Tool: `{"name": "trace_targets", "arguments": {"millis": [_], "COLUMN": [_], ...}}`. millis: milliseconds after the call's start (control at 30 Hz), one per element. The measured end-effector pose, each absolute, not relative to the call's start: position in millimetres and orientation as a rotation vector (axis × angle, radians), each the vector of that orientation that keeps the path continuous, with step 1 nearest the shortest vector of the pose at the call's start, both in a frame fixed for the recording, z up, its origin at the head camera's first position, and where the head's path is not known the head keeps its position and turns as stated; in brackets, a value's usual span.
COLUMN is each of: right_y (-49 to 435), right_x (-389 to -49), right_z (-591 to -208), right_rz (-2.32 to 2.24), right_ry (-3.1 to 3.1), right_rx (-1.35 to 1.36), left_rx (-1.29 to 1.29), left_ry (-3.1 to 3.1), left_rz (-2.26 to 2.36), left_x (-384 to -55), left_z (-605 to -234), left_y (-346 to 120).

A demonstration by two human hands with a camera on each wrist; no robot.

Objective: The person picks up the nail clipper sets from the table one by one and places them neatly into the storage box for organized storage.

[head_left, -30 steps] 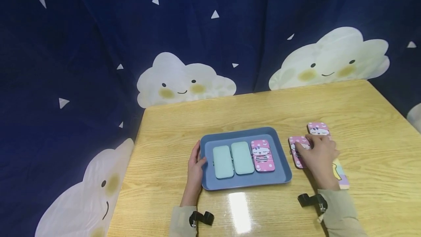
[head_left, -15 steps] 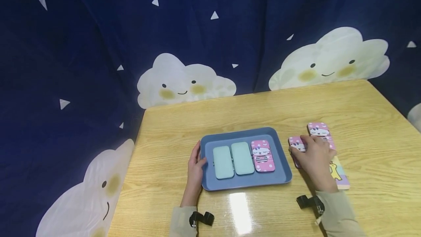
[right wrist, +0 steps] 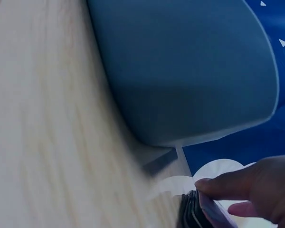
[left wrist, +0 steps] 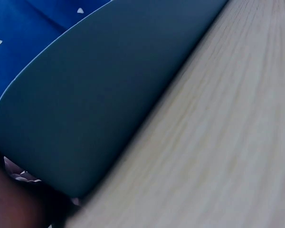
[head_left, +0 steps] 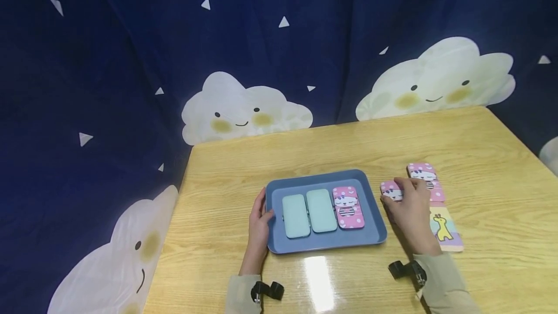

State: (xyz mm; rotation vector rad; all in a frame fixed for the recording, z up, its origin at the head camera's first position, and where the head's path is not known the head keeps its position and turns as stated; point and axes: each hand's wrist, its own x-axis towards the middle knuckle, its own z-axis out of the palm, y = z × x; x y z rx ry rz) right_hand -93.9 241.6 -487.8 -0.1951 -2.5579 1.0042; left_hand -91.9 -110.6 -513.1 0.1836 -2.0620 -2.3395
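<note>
A blue-grey tray (head_left: pixel 324 248) lies on the table. My left hand (head_left: pixel 259 224) grips its left wall, the thumb over the rim. Inside, side by side, are two mint-green cases (head_left: pixel 296 216) and a pink cat-print case (head_left: pixel 348 207) with small metal clasps at their sides. Just right of the tray, my right hand (head_left: pixel 411 212) pinches another pink cat-print case (head_left: pixel 392 192) between thumb and fingers, covering its lower part. In the right wrist view that case (right wrist: pixel 211 211) shows a dark layered edge. Whether it is lifted off the table, I cannot tell.
Beyond my right hand lies a further pink cat-print case (head_left: pixel 429 190). A giraffe-print case (head_left: pixel 444 229) lies in front of it. The wooden table (head_left: pixel 226 168) meets a dark blue cloud-print curtain (head_left: pixel 261 38) at the back.
My right hand has shifted left, toward the tray, and the pink case in its fingers has moved slightly left. More of the giraffe-print case now shows. The left hand stays on the tray.
</note>
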Motion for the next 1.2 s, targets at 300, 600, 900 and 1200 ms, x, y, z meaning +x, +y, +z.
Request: {"name": "trace_targets", "arguments": {"millis": [300,600,900,1200], "right_y": [248.6,251.6,249.5,251.0], "right_x": [-95.2,-93.9,-94.6,-97.6], "right_z": [-481.6,-479.8,-482.7,-485.7], "right_rz": [1.105,1.146,1.139,1.32], "right_ry": [-2.614,-2.632,-2.561,-2.429], "right_rx": [-0.307,-0.378,-0.348,-0.481], "left_rx": [0.157,0.153,0.148,0.153], "left_ry": [-2.064,-2.062,-2.039,-2.04], "left_rz": [-2.318,-2.327,-2.332,-2.327], "left_x": [-92.4,-92.0,-91.9,-92.3], "left_z": [-513.2,-514.1,-513.2,-513.4], "left_y": [-111.6,-111.8,-111.6,-110.9]}}
